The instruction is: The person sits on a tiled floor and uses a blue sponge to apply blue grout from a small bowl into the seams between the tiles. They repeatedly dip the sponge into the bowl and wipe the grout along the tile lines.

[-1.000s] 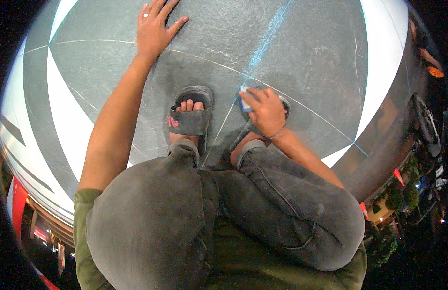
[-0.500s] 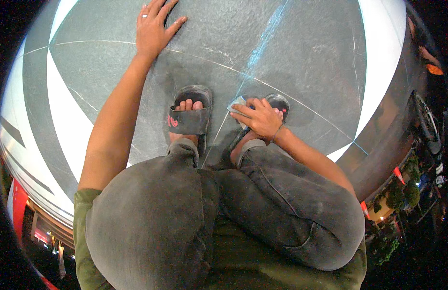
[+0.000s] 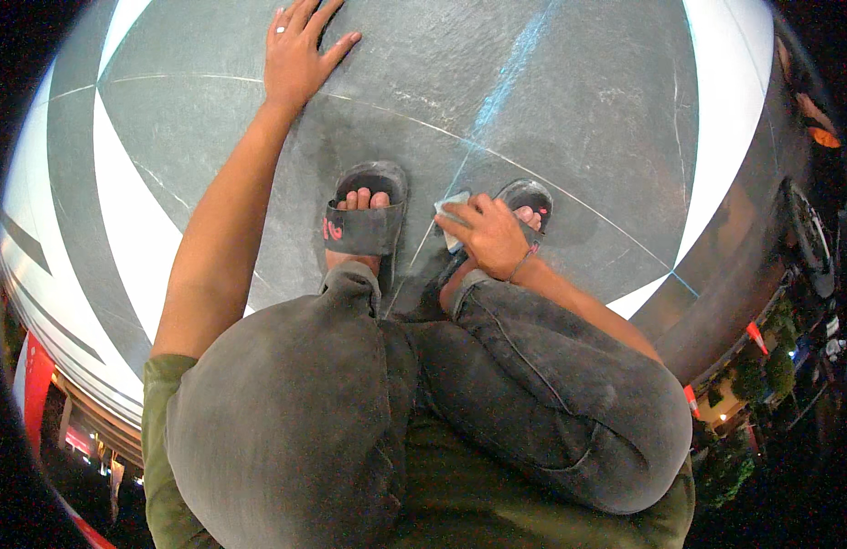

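My left hand (image 3: 299,57) lies spread on the dark grey floor (image 3: 606,119), fingers apart, a ring on one finger. Between my feet and close to my right sandal (image 3: 526,196), my right hand (image 3: 490,236) is closed on a small pale, bluish-white flat pad (image 3: 454,216). Whether the pad is a sponge or a folded cloth I cannot tell. It rests at a thin line on the floor, below a smeared blue chalk-like streak (image 3: 508,82) that runs away toward the far edge. My fingers partly cover the pad.
My left sandal (image 3: 367,212) stands left of the pad. White painted bands (image 3: 730,110) curve along both sides of the grey surface. Off to the right are orange cones (image 3: 757,337), a wheel (image 3: 810,233) and plants (image 3: 762,377). A red panel (image 3: 37,389) is at the lower left.
My right hand and the pad have shifted slightly toward me along the line, and the pad has turned a little. My left hand stays planted; the whole view has drifted slightly.
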`<state>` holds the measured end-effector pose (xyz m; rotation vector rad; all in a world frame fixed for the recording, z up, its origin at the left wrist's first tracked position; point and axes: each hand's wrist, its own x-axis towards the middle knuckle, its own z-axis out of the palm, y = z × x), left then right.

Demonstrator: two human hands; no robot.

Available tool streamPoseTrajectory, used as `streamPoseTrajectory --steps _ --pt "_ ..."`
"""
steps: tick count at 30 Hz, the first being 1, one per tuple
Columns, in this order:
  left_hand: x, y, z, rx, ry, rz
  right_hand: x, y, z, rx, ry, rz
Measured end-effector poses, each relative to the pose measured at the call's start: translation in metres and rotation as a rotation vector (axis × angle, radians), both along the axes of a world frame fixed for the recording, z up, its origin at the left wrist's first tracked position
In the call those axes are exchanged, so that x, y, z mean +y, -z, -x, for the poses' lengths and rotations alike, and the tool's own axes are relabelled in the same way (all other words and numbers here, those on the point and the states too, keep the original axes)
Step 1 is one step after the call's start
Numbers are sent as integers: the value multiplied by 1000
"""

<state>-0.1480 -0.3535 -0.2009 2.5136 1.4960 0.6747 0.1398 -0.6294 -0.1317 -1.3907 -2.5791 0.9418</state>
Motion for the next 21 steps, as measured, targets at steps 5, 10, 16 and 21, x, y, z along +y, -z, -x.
streamPoseTrajectory --steps 5,10,16,21 --pt "-2 8 6 -9 -1 -26 11 -6 -5 10 -220 -13" --pt "-2 -2 1 -26 -18 37 23 4 -17 60 -158 -193" --pt "-1 11 6 21 10 -59 22 3 -24 -125 -270 -112" --pt "-4 4 3 -17 -17 18 26 -15 -22 -70 -69 -9"
